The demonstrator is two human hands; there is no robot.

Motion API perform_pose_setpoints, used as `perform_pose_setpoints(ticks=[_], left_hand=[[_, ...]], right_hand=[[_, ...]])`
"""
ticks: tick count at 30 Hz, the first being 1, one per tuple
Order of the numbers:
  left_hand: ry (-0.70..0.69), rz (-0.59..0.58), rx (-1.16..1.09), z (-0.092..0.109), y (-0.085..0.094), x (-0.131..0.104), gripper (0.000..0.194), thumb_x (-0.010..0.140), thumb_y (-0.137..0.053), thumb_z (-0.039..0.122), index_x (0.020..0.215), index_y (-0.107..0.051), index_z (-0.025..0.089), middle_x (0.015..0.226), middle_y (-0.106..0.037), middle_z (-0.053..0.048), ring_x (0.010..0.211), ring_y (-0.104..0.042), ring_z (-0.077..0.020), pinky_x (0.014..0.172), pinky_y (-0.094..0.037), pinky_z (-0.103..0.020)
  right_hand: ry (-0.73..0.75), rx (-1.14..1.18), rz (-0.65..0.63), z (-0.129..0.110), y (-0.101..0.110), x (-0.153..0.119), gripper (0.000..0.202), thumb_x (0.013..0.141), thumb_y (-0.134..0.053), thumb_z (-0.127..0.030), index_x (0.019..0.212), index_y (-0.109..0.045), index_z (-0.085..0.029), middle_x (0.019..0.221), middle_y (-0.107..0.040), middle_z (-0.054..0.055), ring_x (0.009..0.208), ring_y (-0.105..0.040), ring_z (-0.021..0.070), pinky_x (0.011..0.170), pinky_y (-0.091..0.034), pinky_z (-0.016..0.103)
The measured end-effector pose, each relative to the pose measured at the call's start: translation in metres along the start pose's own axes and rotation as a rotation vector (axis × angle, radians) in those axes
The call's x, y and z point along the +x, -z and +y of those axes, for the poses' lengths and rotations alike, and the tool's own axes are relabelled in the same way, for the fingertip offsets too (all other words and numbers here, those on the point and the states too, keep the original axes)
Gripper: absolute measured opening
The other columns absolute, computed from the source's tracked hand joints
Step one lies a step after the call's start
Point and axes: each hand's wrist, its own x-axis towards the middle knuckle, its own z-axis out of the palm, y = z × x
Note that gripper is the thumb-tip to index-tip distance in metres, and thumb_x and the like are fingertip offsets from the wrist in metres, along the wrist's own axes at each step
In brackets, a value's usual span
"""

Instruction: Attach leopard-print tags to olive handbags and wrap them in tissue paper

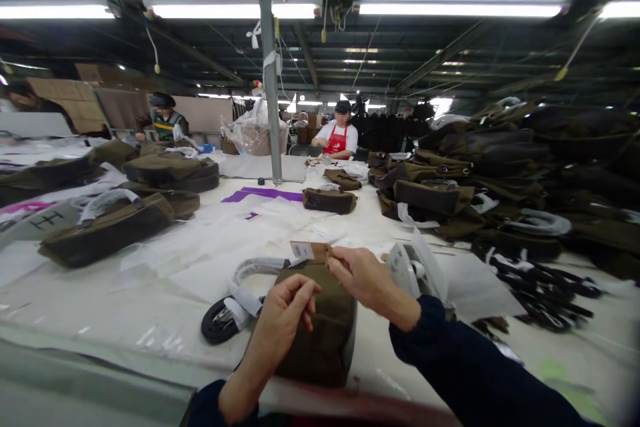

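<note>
An olive-green canvas bag (320,353) with a darker side lies at the table's near edge, in front of me. My right hand (364,278) is closed at its top end, thumb and fingers pinching the edge of a brown tag (319,251) with a white barcode label. Above the bag's left side is my left hand (287,310), fingers curled and thumb against them; whatever they may hold is hidden. A handle in pale wrapping (253,269) loops out to the left of the bag, beside a coiled black strap (219,324).
To the right stand a white dispenser-like box (404,268), black straps (537,290) and a large pile of bags (500,160). More bags (113,227) lie left. A green post (271,80) rises beyond purple strips (270,194). Co-workers (338,137) sit across the table.
</note>
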Motion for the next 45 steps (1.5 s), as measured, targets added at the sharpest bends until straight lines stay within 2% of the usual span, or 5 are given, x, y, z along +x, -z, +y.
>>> perform_pose_setpoints(ticks=[5, 15, 28, 37, 45], left_hand=[[0.068, 0.069, -0.071, -0.011, 0.011, 0.014, 0.041, 0.093, -0.046, 0.054, 0.09, -0.059, 0.016, 0.063, -0.053, 0.003, 0.048, -0.053, -0.0091, 0.047, -0.045, -0.019], [0.219, -0.064, 0.095, -0.042, 0.028, 0.031, 0.038, 0.097, -0.036, 0.052, 0.106, -0.053, 0.019, 0.049, -0.044, 0.01, 0.03, -0.033, -0.0053, 0.03, -0.022, -0.014], [0.322, -0.115, 0.086, -0.061, 0.023, 0.047, 0.042, 0.095, -0.038, 0.058, 0.082, -0.051, 0.02, 0.046, -0.045, 0.009, 0.028, -0.032, -0.005, 0.029, -0.019, -0.016], [0.293, -0.085, 0.12, -0.065, 0.022, 0.043, 0.041, 0.096, -0.04, 0.052, 0.083, -0.06, 0.019, 0.045, -0.043, 0.009, 0.03, -0.031, -0.0059, 0.034, -0.02, -0.021], [0.303, -0.113, 0.141, -0.065, 0.024, 0.042, 0.041, 0.096, -0.038, 0.052, 0.082, -0.059, 0.02, 0.046, -0.043, 0.009, 0.031, -0.032, -0.0058, 0.038, -0.023, -0.021]], right_hand=[[0.114, -0.518, 0.022, 0.011, -0.029, 0.009, 0.019, 0.092, -0.05, -0.024, 0.078, -0.062, -0.019, 0.073, -0.068, 0.005, 0.062, -0.061, 0.0165, 0.054, -0.025, 0.029], [0.227, -0.609, -0.061, 0.032, -0.067, 0.021, 0.017, 0.093, -0.053, -0.021, 0.079, -0.062, -0.018, 0.072, -0.067, 0.003, 0.066, -0.063, 0.0177, 0.055, -0.027, 0.032], [0.335, -0.588, -0.181, 0.044, -0.073, 0.012, 0.004, 0.089, -0.06, -0.018, 0.088, -0.062, -0.02, 0.077, -0.064, 0.004, 0.071, -0.058, 0.0197, 0.058, -0.035, 0.032], [0.206, -0.11, -0.25, 0.055, -0.05, 0.019, 0.011, 0.091, -0.054, -0.018, 0.1, -0.062, -0.02, 0.101, -0.06, 0.005, 0.079, -0.061, 0.0149, 0.071, -0.047, 0.025], [0.172, -0.048, -0.405, 0.057, -0.055, 0.024, 0.011, 0.09, -0.057, -0.016, 0.085, -0.066, -0.018, 0.087, -0.061, 0.003, 0.079, -0.06, 0.0152, 0.071, -0.044, 0.024]])
